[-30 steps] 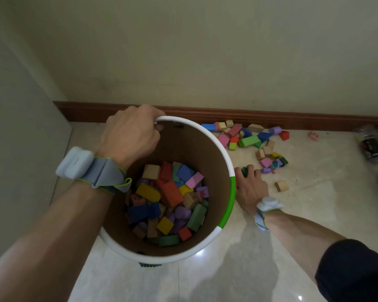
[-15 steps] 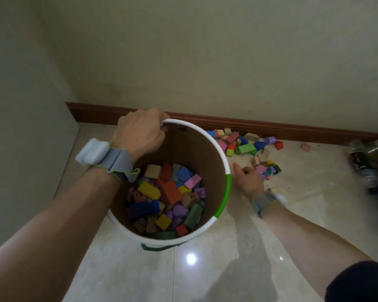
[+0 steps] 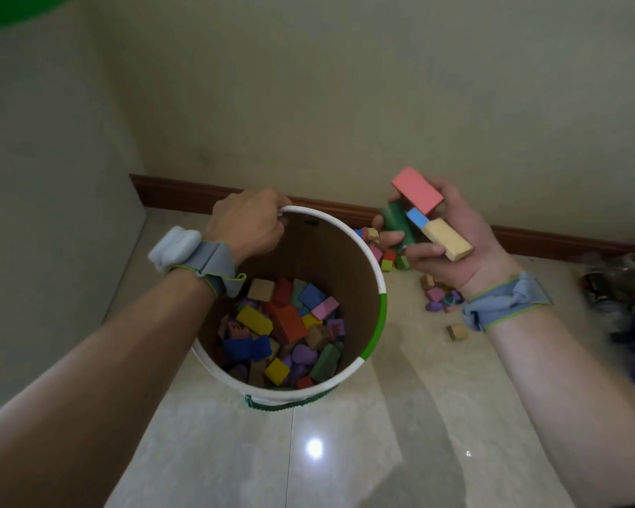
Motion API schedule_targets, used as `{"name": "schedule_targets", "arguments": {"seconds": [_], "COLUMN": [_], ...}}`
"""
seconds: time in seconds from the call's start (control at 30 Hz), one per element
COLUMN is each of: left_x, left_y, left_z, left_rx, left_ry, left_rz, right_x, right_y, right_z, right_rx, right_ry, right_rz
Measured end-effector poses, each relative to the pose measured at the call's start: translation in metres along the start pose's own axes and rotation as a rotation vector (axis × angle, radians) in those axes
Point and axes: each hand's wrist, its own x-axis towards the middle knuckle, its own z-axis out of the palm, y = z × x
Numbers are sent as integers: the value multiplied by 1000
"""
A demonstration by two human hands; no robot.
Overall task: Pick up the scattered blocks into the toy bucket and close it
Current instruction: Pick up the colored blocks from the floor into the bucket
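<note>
Many blocks (image 3: 283,324) already lie in the bucket (image 3: 376,265) whose rim your left hand (image 3: 246,225) grips, four more sit clutched in your right hand (image 3: 444,243) beside it, and a scatter (image 3: 440,297) remains on the floor (image 3: 345,452), lid unseen.

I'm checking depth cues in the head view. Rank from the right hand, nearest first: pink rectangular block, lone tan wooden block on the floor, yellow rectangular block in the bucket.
1. Pink rectangular block: held in the right hand.
2. Lone tan wooden block: on the floor, below the wrist.
3. Yellow rectangular block: inside the bucket, left.
</note>
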Motion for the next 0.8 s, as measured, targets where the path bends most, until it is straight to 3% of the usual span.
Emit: {"name": "schedule_targets", "arguments": {"seconds": [0.13, 0.23, 0.33, 0.5, 0.8], "left_x": [-2, -3, -4, -5, -4], "left_y": [-1, -2, -4, -3, -3], "left_z": [-6, -11, -15, -16, -18], "left_rx": [-45, -92, -166, -212, -224], "left_ry": [-49, -93, -118, -92, -132], "left_rz": [-20, -40, -50, -72, -78], "right_x": [-14, -14, -9, 8, 26], "right_y": [8, 36, 65, 77, 85], "right_z": [51, 75, 86, 89, 87], "right_rx": [-16, 62, 118, 97, -23], "right_ry": [-193, -216, -94, 155, 257], "right_rz": [116, 286, 421, 446, 353]}}
